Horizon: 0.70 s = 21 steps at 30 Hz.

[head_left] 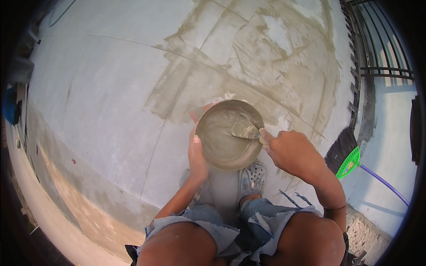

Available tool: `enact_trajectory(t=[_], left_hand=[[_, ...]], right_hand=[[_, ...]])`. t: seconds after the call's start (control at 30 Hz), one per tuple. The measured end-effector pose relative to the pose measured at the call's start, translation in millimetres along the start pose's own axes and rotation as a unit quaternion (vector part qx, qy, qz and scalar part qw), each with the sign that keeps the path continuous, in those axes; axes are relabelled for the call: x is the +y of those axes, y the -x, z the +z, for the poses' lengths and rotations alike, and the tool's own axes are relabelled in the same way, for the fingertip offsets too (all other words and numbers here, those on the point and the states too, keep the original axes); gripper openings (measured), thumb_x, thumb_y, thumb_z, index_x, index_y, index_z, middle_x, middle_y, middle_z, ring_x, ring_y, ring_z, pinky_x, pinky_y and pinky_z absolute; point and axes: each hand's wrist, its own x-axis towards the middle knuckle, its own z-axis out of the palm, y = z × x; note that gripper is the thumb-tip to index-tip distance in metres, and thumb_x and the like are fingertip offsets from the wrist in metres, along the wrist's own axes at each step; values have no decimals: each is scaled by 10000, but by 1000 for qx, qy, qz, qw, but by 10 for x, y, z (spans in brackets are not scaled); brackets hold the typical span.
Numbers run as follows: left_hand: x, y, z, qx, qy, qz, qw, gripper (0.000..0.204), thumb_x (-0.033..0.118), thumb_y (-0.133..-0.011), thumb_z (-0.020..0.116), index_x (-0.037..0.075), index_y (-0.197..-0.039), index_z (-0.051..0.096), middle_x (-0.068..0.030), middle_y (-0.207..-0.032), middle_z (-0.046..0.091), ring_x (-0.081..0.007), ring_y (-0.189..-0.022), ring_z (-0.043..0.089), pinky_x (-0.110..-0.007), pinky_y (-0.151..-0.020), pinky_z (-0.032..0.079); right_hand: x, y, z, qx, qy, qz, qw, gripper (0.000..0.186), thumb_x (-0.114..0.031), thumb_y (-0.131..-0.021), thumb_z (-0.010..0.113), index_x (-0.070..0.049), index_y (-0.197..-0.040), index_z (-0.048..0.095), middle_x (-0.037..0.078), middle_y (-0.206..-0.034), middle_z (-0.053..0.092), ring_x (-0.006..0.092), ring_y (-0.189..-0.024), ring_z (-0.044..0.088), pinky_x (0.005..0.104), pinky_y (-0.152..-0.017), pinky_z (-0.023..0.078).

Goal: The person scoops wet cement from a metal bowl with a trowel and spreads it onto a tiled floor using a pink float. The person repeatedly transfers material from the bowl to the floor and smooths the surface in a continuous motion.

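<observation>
My left hand (198, 157) grips the left side of a round, grey-coated bowl (233, 164), which holds wet grey-beige paste (215, 135). My right hand (286, 148) is closed on the handle of a small metal scraper (244, 129), whose blade lies in the paste at the right inside of the bowl. A pinkish-red item (195, 113) shows partly behind the bowl's upper left. The bowl is above my clog-covered feet (253, 177), between the knees of my torn jeans.
The pale tiled surface (102, 88) has smeared paste (284, 62) at top and right. A broom (348, 159) with green head and purple handle lies at the right, beside a dark edge and metal bars (386, 53). A blue object (11, 104) sits far left, near a ledge.
</observation>
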Motion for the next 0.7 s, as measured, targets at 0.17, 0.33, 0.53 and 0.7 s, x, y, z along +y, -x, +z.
enact_trajectory(t=[0.17, 0.33, 0.53, 0.7], left_hand=[[-20, -7, 94, 14, -34, 3, 999, 617, 418, -1177, 326, -18, -1608, 391, -164, -1569, 484, -252, -1464, 440, -397, -1237, 329], [-69, 5, 1, 6, -16, -27, 999, 628, 444, -1173, 322, -6, -1605, 394, -167, -1560, 489, -251, -1446, 461, -398, -1220, 354], [-104, 26, -20, 2, 10, -25, 1000, 669, 492, -1163, 333, -5, -1605, 396, -172, -1558, 488, -259, -1460, 456, -403, -1224, 352], [-99, 30, 69, 8, -48, 9, 999, 706, 525, -1153, 353, -13, -1609, 388, -176, -1590, 456, -274, -1492, 415, -420, -1248, 316]], right_hand=[[-51, 211, 54, -53, -48, 44, 996, 468, -312, -1106, 513, -45, -1484, 582, 217, -770, 723, 388, -723, 729, 503, -711, 582], [268, 139, -95, -132, -332, -6, 934, 471, -308, -1137, 446, -40, -1513, 540, 217, -801, 722, 361, -661, 716, 467, -706, 589], [249, 123, 40, -80, -338, 20, 938, 497, -307, -1147, 453, -89, -1590, 507, 206, -828, 729, 275, -595, 722, 413, -693, 597], [19, -14, 320, 112, -135, -13, 984, 495, -241, -1069, 575, -67, -1532, 578, 234, -859, 727, 361, -670, 720, 453, -677, 593]])
